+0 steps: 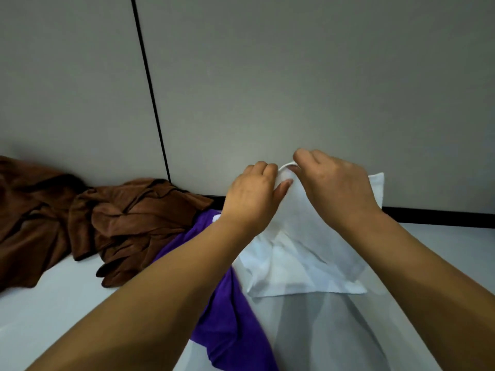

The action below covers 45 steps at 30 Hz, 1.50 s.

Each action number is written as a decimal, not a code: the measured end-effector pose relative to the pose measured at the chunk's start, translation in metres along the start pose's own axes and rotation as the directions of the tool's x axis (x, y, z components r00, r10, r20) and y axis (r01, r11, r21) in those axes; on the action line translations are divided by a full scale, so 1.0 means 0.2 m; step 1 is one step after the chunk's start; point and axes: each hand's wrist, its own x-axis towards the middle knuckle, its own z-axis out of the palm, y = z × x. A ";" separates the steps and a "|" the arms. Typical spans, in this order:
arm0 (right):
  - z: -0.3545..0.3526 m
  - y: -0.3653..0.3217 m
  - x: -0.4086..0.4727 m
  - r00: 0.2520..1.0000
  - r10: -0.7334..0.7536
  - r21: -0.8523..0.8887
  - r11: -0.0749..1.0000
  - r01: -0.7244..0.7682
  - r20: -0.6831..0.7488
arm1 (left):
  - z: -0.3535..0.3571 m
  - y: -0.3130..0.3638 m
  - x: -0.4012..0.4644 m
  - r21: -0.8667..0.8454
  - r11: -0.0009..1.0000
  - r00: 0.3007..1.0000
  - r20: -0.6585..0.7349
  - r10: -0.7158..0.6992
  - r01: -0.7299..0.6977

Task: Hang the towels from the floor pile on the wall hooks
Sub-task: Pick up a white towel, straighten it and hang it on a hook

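We see no containers here. The grey wall [267,76] fills most of our view, split by a dark vertical seam [150,89], with a black baseboard [428,216] along its foot. Below it lies the pale floor [40,303].

On the floor against the wall sits the pile: a crumpled brown towel [80,223] at our left, and a purple towel [225,317] beside it, running toward us under our left forearm.

The white towel [302,253] is lifted off the pile in front of the wall, its lower part draping down toward the floor and its far corner standing up just right of our right hand.

Both of our hands meet at the towel's top edge. Our left hand [251,194] has its grip closed on the cloth, thumb pressed on the near side. Our right hand [334,183] pinches a small white loop [288,165] at that edge, fingers curled in a narrow grip.
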 end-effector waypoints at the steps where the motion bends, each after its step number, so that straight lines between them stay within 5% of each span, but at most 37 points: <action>1: -0.01 0.00 0.01 1.000 -0.003 -0.004 1.000 0.003 -0.022 | -0.02 0.02 0.00 -0.009 1.000 1.000 -0.011 0.019 -0.019; 14: -0.05 -0.04 0.02 0.997 -0.035 -0.013 0.999 0.034 -0.065 | -0.09 0.02 -0.02 -0.386 0.910 0.972 -0.107 -0.211 0.155; 24: -0.03 0.01 -0.03 0.988 -0.011 0.041 0.999 0.017 -0.156 | -0.08 -0.05 -0.03 -0.154 0.975 0.982 -0.073 -0.175 0.162; 36: 0.01 0.08 -0.04 0.978 0.138 0.118 0.986 -0.121 -0.158 | -0.01 -0.14 -0.03 -0.382 0.876 0.947 -0.009 -0.321 0.294; 45: -0.02 0.21 -0.06 0.942 0.296 0.175 0.947 -0.268 -0.157 | -0.06 -0.11 0.01 -0.116 0.956 0.956 -0.086 -0.282 0.271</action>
